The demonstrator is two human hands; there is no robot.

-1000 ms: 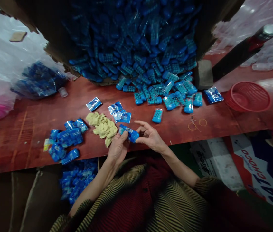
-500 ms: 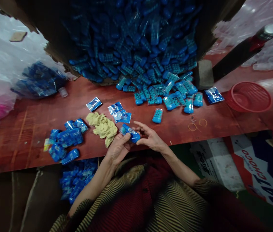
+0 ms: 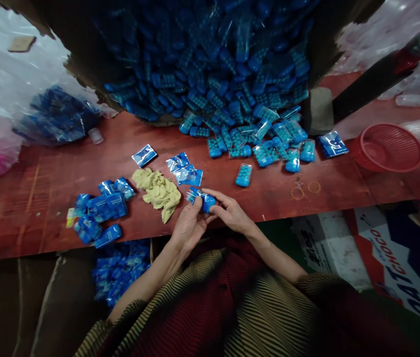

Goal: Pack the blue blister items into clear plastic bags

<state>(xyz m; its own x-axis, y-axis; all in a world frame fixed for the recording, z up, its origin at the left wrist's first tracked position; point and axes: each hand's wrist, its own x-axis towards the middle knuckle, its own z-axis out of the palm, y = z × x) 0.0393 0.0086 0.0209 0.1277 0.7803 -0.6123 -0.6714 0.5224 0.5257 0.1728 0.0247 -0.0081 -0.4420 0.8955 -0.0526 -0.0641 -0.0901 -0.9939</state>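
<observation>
A small blue-capped container point(image 3: 207, 202) with a printed blue wrapper around it lies between my two hands, close to the table's front edge. My left hand point(image 3: 188, 224) grips it from the left, thumb on top. My right hand point(image 3: 233, 215) closes on its blue end, with the index finger along the far side and the thumb near. Just left of the hands is a crumpled yellow-green cloth point(image 3: 158, 191). Flat blue printed sleeves point(image 3: 189, 174) lie beyond it. One clear container of light-blue balls point(image 3: 243, 175) stands apart to the right.
A torn cardboard box point(image 3: 79, 54) spills many ball-filled containers point(image 3: 269, 151) onto the red table point(image 3: 210, 161). Wrapped blue containers point(image 3: 106, 208) are piled at left. On the right are a red basket point(image 3: 388, 148), a dark bottle-like object point(image 3: 377, 82) and rubber bands point(image 3: 314, 187).
My right fingers have come down from a raised, spread pose onto the container. The container has turned to lie more level, and the view has shifted slightly.
</observation>
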